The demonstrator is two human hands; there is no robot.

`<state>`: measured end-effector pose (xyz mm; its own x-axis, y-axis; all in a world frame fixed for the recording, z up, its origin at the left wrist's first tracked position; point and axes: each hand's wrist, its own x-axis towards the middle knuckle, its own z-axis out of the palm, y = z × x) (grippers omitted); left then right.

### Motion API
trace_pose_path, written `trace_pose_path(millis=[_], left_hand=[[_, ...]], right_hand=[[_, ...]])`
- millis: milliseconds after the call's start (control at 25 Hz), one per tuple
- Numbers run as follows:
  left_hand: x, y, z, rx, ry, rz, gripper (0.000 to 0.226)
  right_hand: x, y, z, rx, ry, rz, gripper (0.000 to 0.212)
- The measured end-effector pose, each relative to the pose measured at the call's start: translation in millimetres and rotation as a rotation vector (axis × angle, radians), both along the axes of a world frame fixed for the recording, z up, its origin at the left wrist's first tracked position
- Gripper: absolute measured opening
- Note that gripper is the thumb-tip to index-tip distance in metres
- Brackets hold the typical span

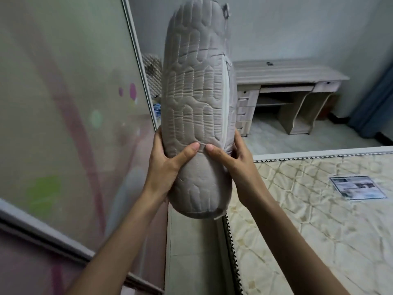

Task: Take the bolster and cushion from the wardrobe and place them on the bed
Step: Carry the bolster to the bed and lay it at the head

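I hold a long grey quilted bolster (196, 86) upright in front of me, its lower end at about waist height above the gap between wardrobe and bed. My left hand (168, 165) grips its left side and my right hand (232, 160) grips its right side, both thumbs pressed on the front. The wardrobe's frosted sliding door (63, 116), with coloured dots and pink lines, fills the left. The bed's bare quilted mattress (319, 220) lies at the lower right. No cushion is in view.
A pale wooden desk (287, 81) with drawers stands against the far wall. A blue curtain (376, 99) hangs at the right edge. A printed label (357, 187) lies on the mattress. A tiled floor strip (191, 252) runs between wardrobe and bed.
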<state>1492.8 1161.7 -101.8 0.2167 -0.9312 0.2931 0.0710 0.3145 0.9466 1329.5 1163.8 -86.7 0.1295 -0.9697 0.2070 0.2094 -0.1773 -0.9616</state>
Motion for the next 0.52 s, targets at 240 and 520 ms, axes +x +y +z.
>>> trace_pose_path(millis=[240, 520], left_hand=[[27.8, -62.2, -21.7, 0.069, 0.062, -0.063, 0.077], [44.4, -157.9, -62.4, 0.172, 0.155, -0.048, 0.075]], right_hand=[[28.6, -54.5, -15.0, 0.043, 0.024, -0.066, 0.065], [48.8, -162.0, -51.9, 0.150, 0.074, -0.029, 0.074]])
